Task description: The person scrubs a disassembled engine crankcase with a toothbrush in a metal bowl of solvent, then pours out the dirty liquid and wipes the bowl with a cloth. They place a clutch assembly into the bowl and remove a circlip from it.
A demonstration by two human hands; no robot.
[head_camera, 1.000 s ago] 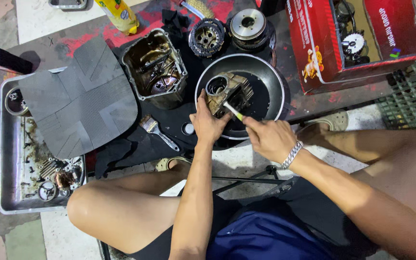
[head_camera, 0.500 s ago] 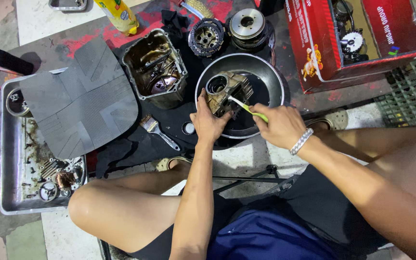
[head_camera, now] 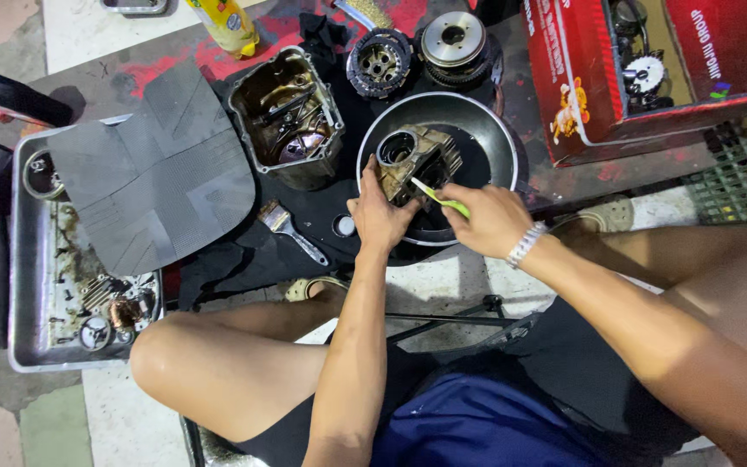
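A greasy metal engine part (head_camera: 415,156) sits in a round dark pan (head_camera: 486,121) on the ground in front of me. My left hand (head_camera: 379,212) grips the near left side of that part and steadies it. My right hand (head_camera: 488,218) holds a small green-handled brush (head_camera: 439,198), its head pressed against the part's near face. A metal bracelet is on my right wrist.
A square oily tub of parts (head_camera: 287,117) stands left of the pan, a paintbrush (head_camera: 291,229) near it. A steel tray (head_camera: 32,329) with a dark mat (head_camera: 157,173) lies far left. Clutch parts (head_camera: 378,60) and a red box (head_camera: 650,69) sit behind.
My right hand moved right and up, then came back left, working the brush over the part. My left hand kept its hold on the part.
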